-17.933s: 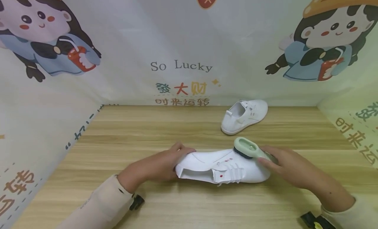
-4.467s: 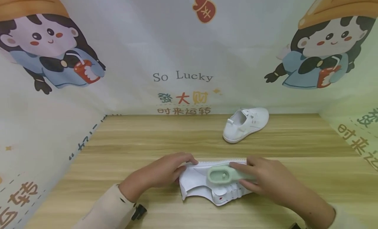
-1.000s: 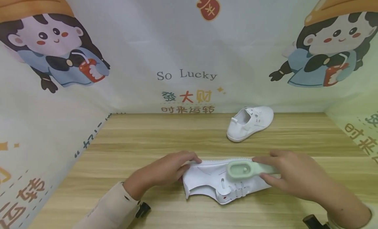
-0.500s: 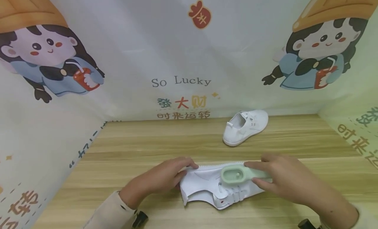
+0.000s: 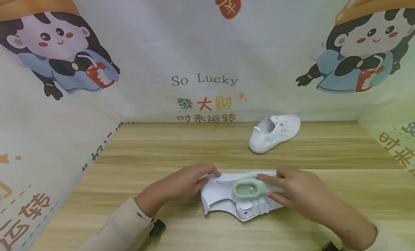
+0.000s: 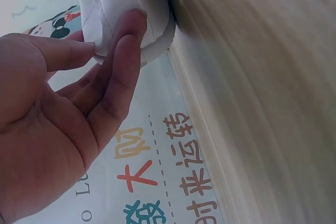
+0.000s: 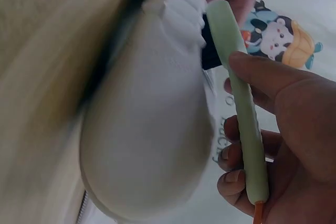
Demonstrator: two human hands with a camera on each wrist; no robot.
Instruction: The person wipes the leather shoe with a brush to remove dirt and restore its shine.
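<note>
A white lace-up shoe (image 5: 216, 192) lies tilted on its side on the wooden table, opening toward me and toe to the right. My left hand (image 5: 181, 182) grips its heel; in the left wrist view the thumb and fingers (image 6: 123, 51) pinch the heel from both sides. My right hand (image 5: 301, 193) holds a light green brush (image 5: 245, 189) by its handle. The brush head lies over the shoe's upper side, just above the laces. Dark bristles (image 7: 211, 51) face the shoe in the right wrist view. The right hand hides part of the toe in the head view.
A second white shoe (image 5: 275, 134) stands behind, near the back wall, toe pointing right. Printed cloth walls (image 5: 146, 63) enclose the wooden tabletop (image 5: 162, 146) at the back and both sides. An orange cord (image 7: 258, 213) hangs from the brush handle.
Since the oldest frame, the shoe has been tilted over and the brush has moved from its toe to mid-shoe. In the last second the brush slid left toward the heel; the left hand stayed put.
</note>
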